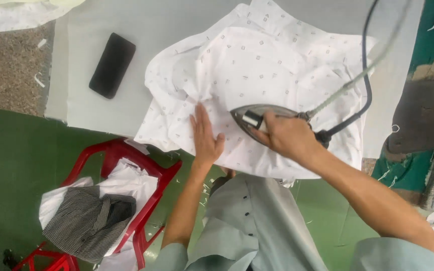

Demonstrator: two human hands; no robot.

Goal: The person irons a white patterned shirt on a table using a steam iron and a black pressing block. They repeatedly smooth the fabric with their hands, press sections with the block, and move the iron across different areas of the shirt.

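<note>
A white shirt (262, 65) with small grey printed marks lies crumpled on a pale ironing table (101, 120). My left hand (205, 138) rests flat on the shirt near the table's front edge, fingers together and pointing away from me. My right hand (287, 135) grips the handle of a grey steam iron (251, 116), whose pointed tip faces left, just right of my left hand. A dark cord (365, 75) and a pale hose (347, 85) run from the iron's back up to the upper right.
A black phone (112, 65) lies on the table's left part. A red plastic chair (144, 168) below the table holds white and striped clothes (89, 221). Green floor with scraps surrounds it. Dark cloth and clutter sit at the right edge.
</note>
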